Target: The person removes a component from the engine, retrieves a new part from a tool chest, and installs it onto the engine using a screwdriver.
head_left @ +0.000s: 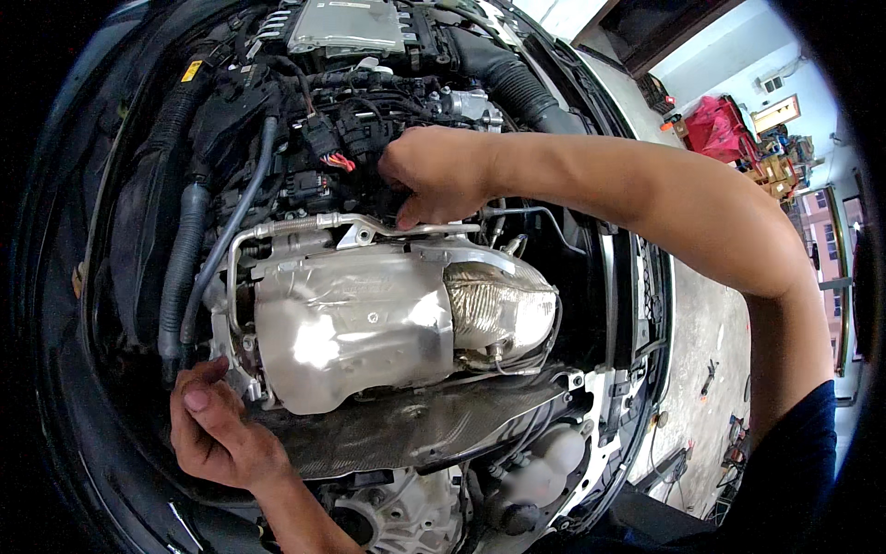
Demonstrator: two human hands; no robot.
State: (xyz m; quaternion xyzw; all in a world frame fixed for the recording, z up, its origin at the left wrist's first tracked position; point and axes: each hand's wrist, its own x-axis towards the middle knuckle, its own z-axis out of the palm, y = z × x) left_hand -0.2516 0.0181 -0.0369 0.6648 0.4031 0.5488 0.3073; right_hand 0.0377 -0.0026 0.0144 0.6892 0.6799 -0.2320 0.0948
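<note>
An open engine bay lies in front of me, with a silver metal heat shield [355, 323] over a cylindrical part in its middle. My right hand [438, 175] reaches across from the right, its fingers curled down among the black wiring and parts behind the shield. Whatever those fingertips touch is hidden. A metal pipe [305, 224] runs just below that hand. At the lower left, my left hand [221, 429] is closed, palm up, beside the lower end of a grey ribbed hose [180, 268]. I cannot make out what its fingers hold, if anything.
A black connector with red and orange wires [338, 162] stands left of my right hand. A thinner grey hose [245, 217] slants beside the ribbed one. Below the shield are a dark heat mat [388, 429] and a whitish reservoir [554, 457]. Tools [709, 377] lie on the floor at right.
</note>
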